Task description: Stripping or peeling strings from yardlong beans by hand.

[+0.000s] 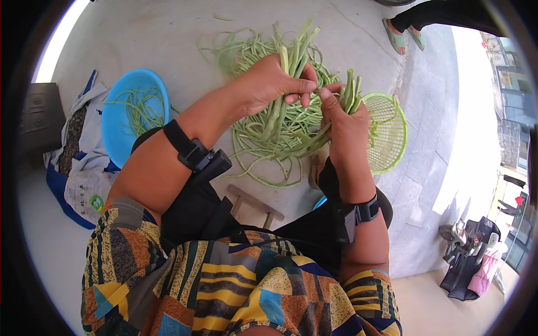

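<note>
My left hand (273, 86) grips a bundle of long green beans (299, 50), whose pale ends stick up past the fingers. A second, shorter-looking bunch of green beans (352, 92) is held in my right hand (346, 122), with lengths trailing down to the left. The thumbs and fingertips of both hands almost meet between the bunches; whether they pinch something small there is hard to see. Beneath my hands, a large tangled pile of long green beans (252, 140) lies on the concrete floor, partly hidden by my arms and the bunches.
At left stands a blue plastic basin (110, 126) with some beans inside, beside sacks (84, 189). A green plastic mesh basket (388, 143) sits right of the pile. A wooden stool (256, 204) shows between my knees. Another person's sandalled feet (397, 40) are at upper right.
</note>
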### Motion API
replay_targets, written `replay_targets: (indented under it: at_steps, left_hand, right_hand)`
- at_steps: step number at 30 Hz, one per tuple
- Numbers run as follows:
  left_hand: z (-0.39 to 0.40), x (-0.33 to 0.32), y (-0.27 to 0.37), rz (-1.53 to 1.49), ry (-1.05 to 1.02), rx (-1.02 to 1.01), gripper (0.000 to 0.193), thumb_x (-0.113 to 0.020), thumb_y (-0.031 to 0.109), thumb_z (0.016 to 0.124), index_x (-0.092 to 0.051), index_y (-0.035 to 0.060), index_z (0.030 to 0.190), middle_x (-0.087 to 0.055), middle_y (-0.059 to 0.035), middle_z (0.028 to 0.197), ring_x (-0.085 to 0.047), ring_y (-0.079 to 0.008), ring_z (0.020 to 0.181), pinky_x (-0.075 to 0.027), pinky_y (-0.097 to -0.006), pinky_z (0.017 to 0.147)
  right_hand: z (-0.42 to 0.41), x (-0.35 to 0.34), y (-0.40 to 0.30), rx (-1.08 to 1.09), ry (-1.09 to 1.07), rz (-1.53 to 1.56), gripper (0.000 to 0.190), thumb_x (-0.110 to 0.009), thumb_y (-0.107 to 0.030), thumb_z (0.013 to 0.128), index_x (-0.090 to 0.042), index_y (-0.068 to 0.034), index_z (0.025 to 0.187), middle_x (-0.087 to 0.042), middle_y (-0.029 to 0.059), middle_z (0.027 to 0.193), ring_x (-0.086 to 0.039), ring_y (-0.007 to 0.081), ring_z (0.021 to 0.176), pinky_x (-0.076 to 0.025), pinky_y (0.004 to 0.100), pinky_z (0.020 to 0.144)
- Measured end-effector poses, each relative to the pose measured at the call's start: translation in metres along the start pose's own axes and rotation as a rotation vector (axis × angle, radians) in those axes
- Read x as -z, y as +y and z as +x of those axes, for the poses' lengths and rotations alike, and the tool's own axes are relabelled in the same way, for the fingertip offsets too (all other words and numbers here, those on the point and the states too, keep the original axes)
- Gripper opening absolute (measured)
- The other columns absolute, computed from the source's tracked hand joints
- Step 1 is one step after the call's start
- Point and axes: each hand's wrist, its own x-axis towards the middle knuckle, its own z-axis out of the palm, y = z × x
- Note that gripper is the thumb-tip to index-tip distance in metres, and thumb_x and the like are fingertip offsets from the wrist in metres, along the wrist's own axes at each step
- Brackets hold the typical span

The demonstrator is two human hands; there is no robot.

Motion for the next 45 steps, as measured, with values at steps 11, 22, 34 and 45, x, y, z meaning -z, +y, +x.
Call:
replay_targets:
  at_steps: [11,22,34,45]
  left_hand:
    - [0.006,-0.020,-0.014,-0.062,-0.046,0.047,0.012,-0.068,0.009,0.086,-0.060,0.0013,0.090,-0.064,-0.0086,0.071,-0.054,-0.0099,0.057,-0.041,-0.0214,0.053]
    - [0.017,-0.031,-0.035,-0.089,0.016,0.064,0.013,-0.066,0.010,0.087,-0.059,-0.0010,0.091,-0.063,-0.0084,0.077,-0.061,-0.0143,0.066,-0.044,-0.0231,0.054]
    - [0.003,-0.020,-0.021,0.131,0.054,0.153,0.032,-0.051,0.032,0.098,-0.062,0.0033,0.109,-0.048,0.0025,0.071,-0.046,-0.0069,0.057,-0.034,-0.0223,0.048]
    - [-0.002,-0.020,-0.015,0.279,-0.095,0.254,0.025,-0.060,0.030,0.093,-0.066,0.0058,0.093,-0.051,0.0059,0.065,-0.046,-0.0041,0.055,-0.034,-0.0196,0.047]
  right_hand:
    - [0.004,0.035,0.014,-0.064,-0.135,0.101,0.012,-0.064,-0.017,0.090,-0.061,-0.006,0.086,-0.048,-0.0062,0.064,-0.042,0.0033,0.056,-0.032,0.0220,0.049]
    - [0.008,0.039,0.037,0.280,-0.042,-0.245,0.012,-0.061,-0.018,0.092,-0.059,-0.007,0.088,-0.048,-0.0042,0.065,-0.043,0.0036,0.054,-0.029,0.0198,0.045]
    - [0.033,0.155,0.065,-0.284,0.353,0.959,0.020,-0.048,-0.020,0.099,-0.050,-0.001,0.101,-0.037,-0.0038,0.063,-0.031,0.0063,0.052,-0.027,0.0196,0.040]
    - [0.016,0.009,0.019,-0.138,-0.052,0.254,0.019,-0.064,-0.023,0.091,-0.062,-0.006,0.097,-0.050,-0.0040,0.062,-0.046,0.0060,0.053,-0.029,0.0195,0.044]
